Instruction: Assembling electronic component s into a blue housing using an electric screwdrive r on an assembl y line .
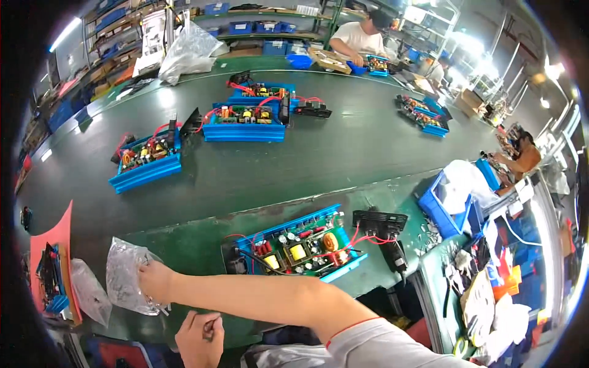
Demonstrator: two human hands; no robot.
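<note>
My right arm stretches across to the left, and my right hand (156,282) reaches into the mouth of a clear plastic bag (124,270). The bag hides those fingertips, and its contents are hard to make out. Just below, my left hand (201,338) is closed with curled fingers; something small and dark shows in it, too small to name. Beyond my right forearm an open blue metal housing (353,267) holds a circuit board (299,251) with coils and capacitors. Red wires run from it to a black end panel (380,221) on its right.
Several similar blue units (244,132) lie on the dark green belt (294,165) beyond. A second clear bag (91,291) and a pink-lined box (64,224) are at the left. A blue bin (434,202) stands at right. Co-workers (359,38) sit across and at far right.
</note>
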